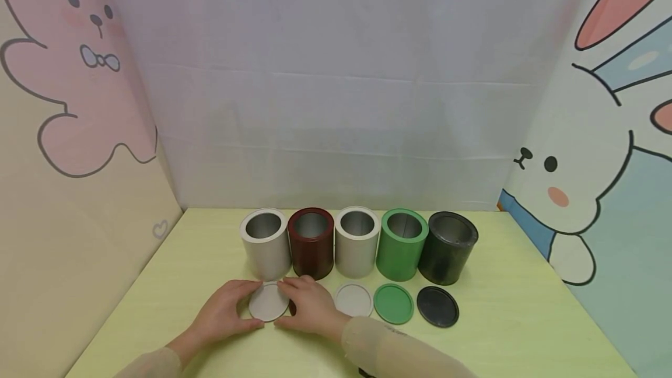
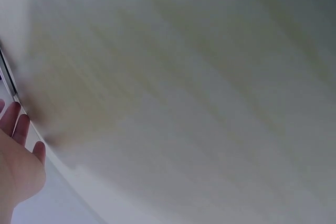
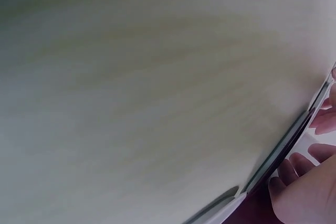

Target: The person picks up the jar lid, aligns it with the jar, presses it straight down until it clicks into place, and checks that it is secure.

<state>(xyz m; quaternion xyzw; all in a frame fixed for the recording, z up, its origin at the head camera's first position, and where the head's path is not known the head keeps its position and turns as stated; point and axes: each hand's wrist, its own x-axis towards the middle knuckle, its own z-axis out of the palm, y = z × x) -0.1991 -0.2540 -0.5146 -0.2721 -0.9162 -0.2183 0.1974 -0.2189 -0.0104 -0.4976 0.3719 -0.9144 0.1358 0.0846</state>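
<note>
A round white lid (image 1: 269, 303) lies flat on the table between both hands. My left hand (image 1: 223, 315) grips its left side, fingertips at the far rim and thumb at the near rim. From the other side my right hand (image 1: 311, 308) holds the lid the same way, fingers over the far edge and thumb at the near one. Under the right palm a dark red lid (image 1: 292, 308) is mostly hidden. Right behind the hands stand a white can (image 1: 266, 258) and a dark red can (image 1: 312, 258), both uncovered. In the wrist views the left hand (image 2: 23, 169) and right hand (image 3: 307, 190) are partly cut off.
To the right in the can row stand another white can (image 1: 357, 258), a green can (image 1: 401, 260) and a black can (image 1: 446, 261). A second white lid (image 1: 354, 300), a green lid (image 1: 394, 304) and a black lid (image 1: 438, 307) lie before them.
</note>
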